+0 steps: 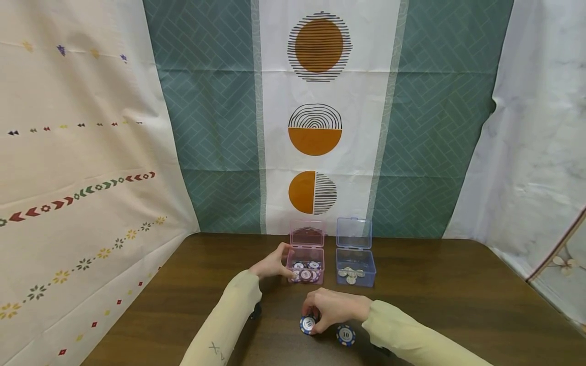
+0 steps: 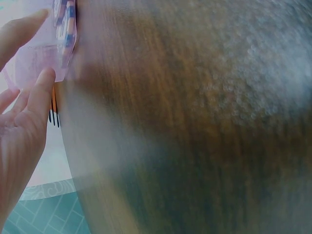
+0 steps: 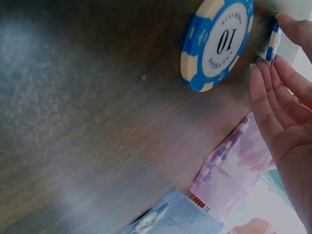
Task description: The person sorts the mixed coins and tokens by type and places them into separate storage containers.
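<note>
At the left side of a pink plastic box (image 1: 305, 254), my left hand (image 1: 273, 262) grips it, with the thumb near the front corner and fingers toward the hinge. Several poker chips (image 1: 305, 275) lie inside that box, whose lid stands up. My right hand (image 1: 336, 307) pinches a blue-and-white poker chip (image 1: 308, 324) marked 10 by its edge, over the table in front of the boxes. In the right wrist view this chip (image 3: 273, 43) shows edge-on between thumb and fingertips. Another blue chip (image 1: 345, 335) marked 10 lies flat on the table beneath the right wrist.
A blue plastic box (image 1: 370, 277) with its lid up stands to the right of the pink one, holding several silvery coin-like discs (image 1: 351, 274). Both sit on a dark wooden table (image 1: 426, 284). A patterned curtain (image 1: 220, 127) hangs behind the table's far edge.
</note>
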Demonstrator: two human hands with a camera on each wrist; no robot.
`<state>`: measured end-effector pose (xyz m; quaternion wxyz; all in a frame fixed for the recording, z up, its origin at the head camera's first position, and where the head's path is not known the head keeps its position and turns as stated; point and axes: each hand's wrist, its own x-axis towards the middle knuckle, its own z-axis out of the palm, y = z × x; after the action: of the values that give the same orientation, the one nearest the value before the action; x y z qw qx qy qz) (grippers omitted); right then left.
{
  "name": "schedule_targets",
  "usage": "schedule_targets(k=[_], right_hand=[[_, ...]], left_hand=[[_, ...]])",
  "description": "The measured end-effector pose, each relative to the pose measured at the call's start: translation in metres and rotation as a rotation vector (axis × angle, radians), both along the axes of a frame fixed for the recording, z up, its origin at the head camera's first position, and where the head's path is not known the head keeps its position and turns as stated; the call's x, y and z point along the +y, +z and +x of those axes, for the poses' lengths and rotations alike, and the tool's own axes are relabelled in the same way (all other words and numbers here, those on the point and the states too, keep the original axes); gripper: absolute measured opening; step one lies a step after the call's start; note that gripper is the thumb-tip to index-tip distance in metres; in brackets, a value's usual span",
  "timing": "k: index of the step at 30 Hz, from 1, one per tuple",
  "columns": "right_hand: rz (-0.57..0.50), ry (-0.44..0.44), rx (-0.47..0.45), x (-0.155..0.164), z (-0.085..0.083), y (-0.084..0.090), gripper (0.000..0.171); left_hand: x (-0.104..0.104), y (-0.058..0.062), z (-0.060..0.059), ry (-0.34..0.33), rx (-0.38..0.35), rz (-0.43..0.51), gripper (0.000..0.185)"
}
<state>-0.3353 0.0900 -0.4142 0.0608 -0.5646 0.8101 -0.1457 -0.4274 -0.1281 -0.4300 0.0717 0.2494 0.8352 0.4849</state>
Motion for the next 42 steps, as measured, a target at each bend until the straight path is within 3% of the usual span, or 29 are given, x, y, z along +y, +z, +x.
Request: schedule_targets(k=[9, 22, 32, 38, 42], right_hand=[[-0.045, -0.001, -0.004, 0.003, -0.004, -0.001, 0.025], [-0.172, -0.027, -0.035, 0.012, -0.011, 0.017, 0.025], [-0.230, -0.108, -0.094, 0.018, -0.013, 0.026, 0.025], [-0.261, -0.137, -0.066, 0.022, -0.016, 0.030, 0.023], [-0.290, -0.145, -0.061, 0.024, -0.017, 0.032, 0.024]], left_hand=[[0.000, 0.000, 0.000, -0.003, 0.005, -0.006, 0.074], [0.001, 0.002, 0.003, 0.026, -0.024, -0.012, 0.073], [0.002, 0.002, 0.003, 0.029, -0.018, -0.017, 0.074], [0.002, 0.003, 0.003, 0.016, -0.012, -0.008, 0.074], [0.002, 0.009, 0.009, -0.005, -0.030, 0.014, 0.074]])
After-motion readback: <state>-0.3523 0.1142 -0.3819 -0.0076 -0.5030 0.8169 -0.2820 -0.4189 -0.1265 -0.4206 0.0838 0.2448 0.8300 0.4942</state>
